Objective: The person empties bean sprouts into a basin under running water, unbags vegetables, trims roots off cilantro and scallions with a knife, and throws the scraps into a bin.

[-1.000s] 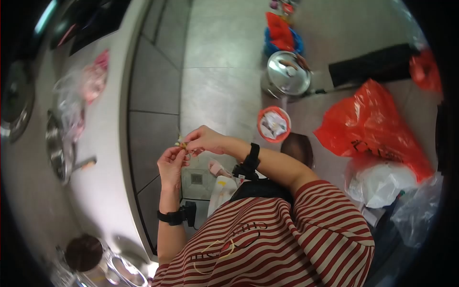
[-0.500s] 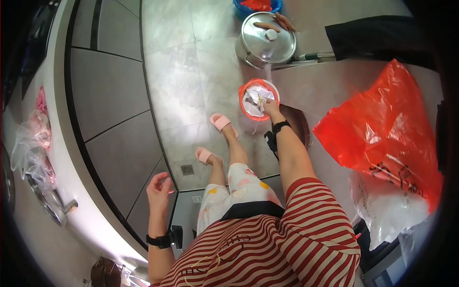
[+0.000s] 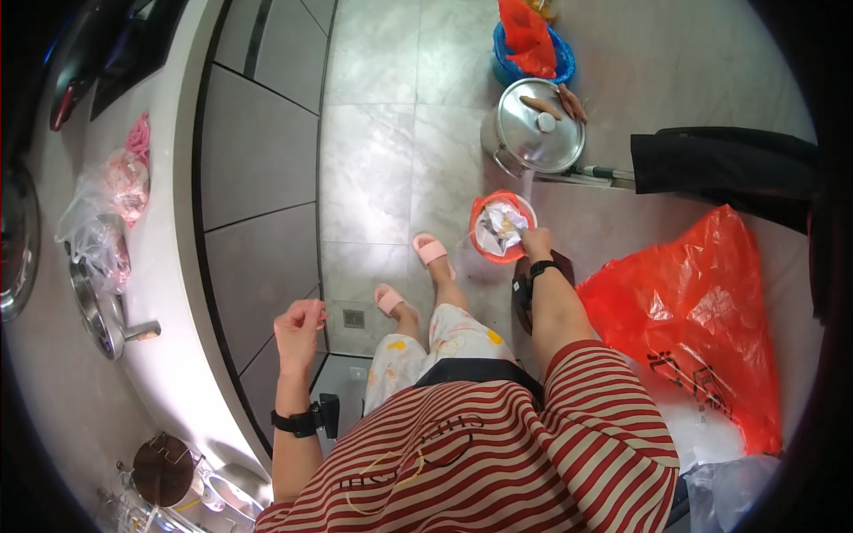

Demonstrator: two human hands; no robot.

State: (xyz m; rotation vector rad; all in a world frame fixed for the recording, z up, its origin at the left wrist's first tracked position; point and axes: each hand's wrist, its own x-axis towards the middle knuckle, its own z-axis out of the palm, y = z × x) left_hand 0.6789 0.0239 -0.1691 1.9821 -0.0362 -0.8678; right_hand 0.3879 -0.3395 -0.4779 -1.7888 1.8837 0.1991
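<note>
My right hand (image 3: pixel 537 242) is at the right edge of a small trash bin (image 3: pixel 528 209), its fingers closed on the rim, partly hidden by the hand itself. A red bag (image 3: pixel 481 242) lines the bin, and crumpled white paper (image 3: pixel 500 226) fills it. My left hand (image 3: pixel 300 333) hangs in the air beside the grey cabinet fronts, fingers curled in, with nothing seen in it.
A lidded steel pot (image 3: pixel 534 133) stands beyond the bin, beside a blue-lined bucket (image 3: pixel 562 62). At right lies a large red plastic bag (image 3: pixel 684 311). Bagged meat (image 3: pixel 124 186) and a metal lid (image 3: pixel 99 315) are on the left counter (image 3: pixel 169 266).
The view has shifted, so the scene sits lower and further right. My right hand has gone from over the bin's contents to its rim. My left fingers have curled in.
</note>
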